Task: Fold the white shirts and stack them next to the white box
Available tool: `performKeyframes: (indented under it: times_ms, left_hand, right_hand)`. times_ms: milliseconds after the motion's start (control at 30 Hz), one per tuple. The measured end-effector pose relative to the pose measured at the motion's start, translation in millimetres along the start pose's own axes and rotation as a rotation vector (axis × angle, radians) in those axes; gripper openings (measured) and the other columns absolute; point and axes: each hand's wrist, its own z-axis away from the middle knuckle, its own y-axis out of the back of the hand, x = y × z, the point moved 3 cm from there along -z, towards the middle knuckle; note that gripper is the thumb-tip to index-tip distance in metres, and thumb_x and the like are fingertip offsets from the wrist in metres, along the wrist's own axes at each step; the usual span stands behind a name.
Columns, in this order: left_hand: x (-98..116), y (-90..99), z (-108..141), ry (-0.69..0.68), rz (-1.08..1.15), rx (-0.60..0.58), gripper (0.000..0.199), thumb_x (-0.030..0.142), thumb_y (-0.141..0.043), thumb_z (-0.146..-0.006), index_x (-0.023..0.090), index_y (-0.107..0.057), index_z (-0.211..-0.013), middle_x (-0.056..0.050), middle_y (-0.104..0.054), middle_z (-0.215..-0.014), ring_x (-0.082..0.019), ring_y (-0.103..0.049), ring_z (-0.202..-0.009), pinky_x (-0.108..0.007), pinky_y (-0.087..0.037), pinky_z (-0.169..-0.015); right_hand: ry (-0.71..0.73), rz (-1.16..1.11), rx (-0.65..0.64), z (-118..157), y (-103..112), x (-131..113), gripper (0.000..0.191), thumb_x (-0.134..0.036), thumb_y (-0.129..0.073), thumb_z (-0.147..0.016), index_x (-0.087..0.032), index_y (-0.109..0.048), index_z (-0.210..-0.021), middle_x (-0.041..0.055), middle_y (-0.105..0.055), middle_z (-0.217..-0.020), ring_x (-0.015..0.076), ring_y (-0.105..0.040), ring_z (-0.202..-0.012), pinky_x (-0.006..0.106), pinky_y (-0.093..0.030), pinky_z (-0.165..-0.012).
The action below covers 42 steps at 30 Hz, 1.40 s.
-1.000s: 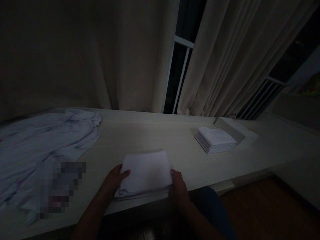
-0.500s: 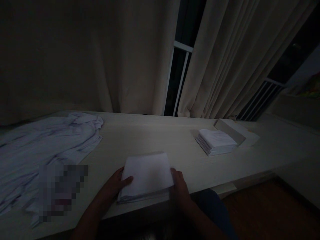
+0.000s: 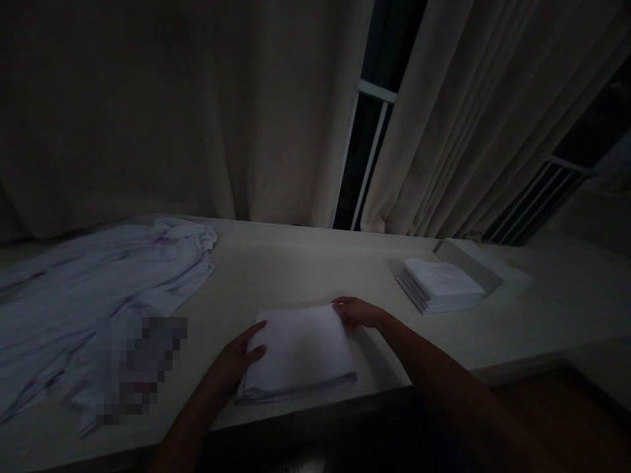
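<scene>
Long and off-white, a dimly lit surface (image 3: 305, 269) carries a folded white cloth (image 3: 300, 348) at its near edge. The left hand (image 3: 236, 361) is open on the cloth's left side, thumb and forefinger parted; the right hand (image 3: 357, 313) curls at its far right corner, whether pinching I cannot tell. Beyond, crumpled white fabric (image 3: 123, 263) spreads at left; at right, a neat stack of folded white cloths (image 3: 444, 282) sits beside a pale angular object (image 3: 468, 259). Beige curtains (image 3: 290, 131) hang behind.
</scene>
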Motion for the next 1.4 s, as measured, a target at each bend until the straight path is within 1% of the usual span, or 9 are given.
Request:
performKeyframes:
  times_ms: [100, 200, 333, 500, 633, 833, 1033, 1233, 1400]
  left_hand:
    - [-9, 2.2, -5, 0.008, -0.018, 0.015, 0.069, 0.038, -0.069, -0.070, 0.021, -0.050, -0.134, -0.010, -0.062, -0.128, -0.026, -0.065, -0.104, -0.035, -0.055, -0.080]
    - [-12, 2.3, -6, 0.017, 0.006, 0.005, 0.068, 0.037, -0.070, -0.070, 0.022, -0.051, -0.133, -0.010, -0.060, -0.131, -0.025, -0.066, -0.102, -0.033, -0.055, -0.078]
    - [-17, 1.3, -6, 0.059, 0.085, -0.029, 0.070, 0.037, -0.070, -0.070, 0.026, -0.048, -0.136, -0.009, -0.066, -0.122, -0.025, -0.068, -0.098, -0.034, -0.056, -0.073]
    - [-17, 1.1, -5, 0.046, 0.140, -0.029, 0.065, 0.035, -0.070, -0.070, 0.025, -0.051, -0.132, -0.008, -0.065, -0.124, -0.024, -0.067, -0.100, -0.033, -0.055, -0.077]
    - [-18, 1.8, -7, 0.051, 0.141, -0.046, 0.066, 0.035, -0.069, -0.071, 0.024, -0.050, -0.133, -0.008, -0.063, -0.128, -0.024, -0.067, -0.100, -0.034, -0.055, -0.079]
    - [-23, 5.1, -13, 0.050, 0.051, -0.031, 0.065, 0.038, -0.070, -0.071, 0.024, -0.051, -0.132, -0.009, -0.062, -0.128, -0.025, -0.065, -0.104, -0.035, -0.054, -0.082]
    - [-13, 5.2, -11, -0.014, -0.076, 0.034, 0.060, 0.039, -0.068, -0.070, 0.022, -0.057, -0.127, -0.010, -0.056, -0.136, -0.027, -0.057, -0.118, -0.036, -0.049, -0.094]
    - [-16, 5.4, -11, -0.007, -0.100, 0.040, 0.061, 0.041, -0.066, -0.071, 0.023, -0.056, -0.129, -0.010, -0.057, -0.135, -0.026, -0.059, -0.115, -0.036, -0.050, -0.091]
    - [-19, 5.7, -12, -0.005, -0.106, 0.034, 0.062, 0.044, -0.066, -0.071, 0.023, -0.055, -0.129, -0.010, -0.057, -0.135, -0.028, -0.062, -0.111, -0.039, -0.052, -0.088]
  right_hand:
    - [-0.036, 0.072, -0.199, -15, 5, -8, 0.035, -0.048, -0.058, -0.088, -0.024, -0.056, -0.113, -0.0046, -0.052, -0.062, 0.0082, -0.045, -0.047, 0.020, -0.038, -0.048]
    - [-0.082, 0.118, -0.366, -25, 8, -13, 0.034, -0.052, -0.055, -0.089, -0.022, -0.056, -0.105, -0.0044, -0.053, -0.061, 0.0088, -0.047, -0.047, 0.018, -0.038, -0.046]
    - [-0.137, 0.114, -0.465, -37, 10, -13, 0.042, -0.058, -0.053, -0.088, -0.017, -0.058, -0.096, 0.0025, -0.064, -0.070, 0.0124, -0.059, -0.055, 0.021, -0.045, -0.051]
    - [-0.123, 0.043, -0.373, -44, 13, -11, 0.050, -0.060, -0.066, -0.078, -0.012, -0.064, -0.093, 0.0069, -0.068, -0.074, 0.0167, -0.065, -0.066, 0.030, -0.054, -0.066]
    - [-0.071, 0.032, -0.296, -41, 13, -9, 0.052, -0.059, -0.069, -0.075, -0.010, -0.067, -0.089, 0.0101, -0.068, -0.075, 0.0189, -0.066, -0.065, 0.033, -0.055, -0.064]
    - [0.025, -0.221, -0.204, -13, 4, 11, 0.047, -0.054, -0.070, -0.077, -0.012, -0.063, -0.098, 0.0080, -0.068, -0.081, 0.0189, -0.066, -0.071, 0.035, -0.056, -0.067]
    - [-0.060, -0.251, -0.065, 13, -12, 39, 0.051, -0.060, -0.065, -0.078, -0.010, -0.064, -0.085, 0.0138, -0.069, -0.083, 0.0201, -0.066, -0.063, 0.036, -0.057, -0.059]
    - [-0.142, -0.221, -0.013, 14, -18, 32, 0.045, -0.055, -0.070, -0.077, -0.010, -0.064, -0.081, 0.0116, -0.067, -0.074, 0.0189, -0.064, -0.060, 0.032, -0.055, -0.055]
    - [-0.139, -0.454, -0.064, 17, -24, 29, 0.036, -0.045, -0.071, -0.079, -0.012, -0.063, -0.091, 0.0065, -0.067, -0.077, 0.0175, -0.064, -0.065, 0.033, -0.054, -0.060]
